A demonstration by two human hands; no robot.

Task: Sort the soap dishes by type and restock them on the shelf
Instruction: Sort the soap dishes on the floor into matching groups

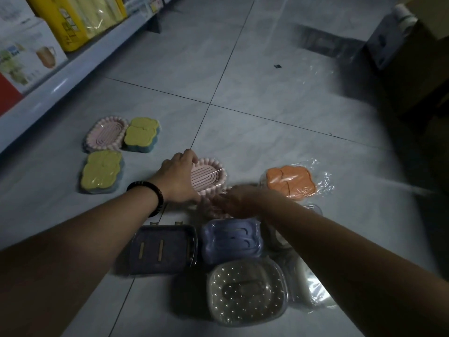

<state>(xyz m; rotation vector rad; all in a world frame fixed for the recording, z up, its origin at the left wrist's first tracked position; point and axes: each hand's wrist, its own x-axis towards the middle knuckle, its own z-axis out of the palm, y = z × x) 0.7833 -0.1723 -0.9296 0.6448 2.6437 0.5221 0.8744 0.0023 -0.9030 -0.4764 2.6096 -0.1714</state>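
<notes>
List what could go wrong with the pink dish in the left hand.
The left hand holds the pink dish by its rim alone; the glossy wrap could let it slip. The blurred right hand is close beside it and might knock it, or nudge the orange dish.

- Two pink oval dishes with scalloped rims are counted: the far pink dish (105, 135) and the near pink dish (209, 178). A third pink shape is too blurred to be counted.
- Four cloud-shaped dishes are seen on top: the far yellow dish (142, 133), the near yellow dish (102, 172), the orange dish (290, 181) and the lilac dish (232, 240). A blue layer is seen under each yellow one.
- One dark rectangular dish (162, 249) is counted.
- One clear dotted dish (246, 291) is counted.
- One white wrapped item (308, 288) is counted; its kind cannot be told.
- Two hands are seen: the left hand (177, 176) and the right hand (239, 201).
</notes>
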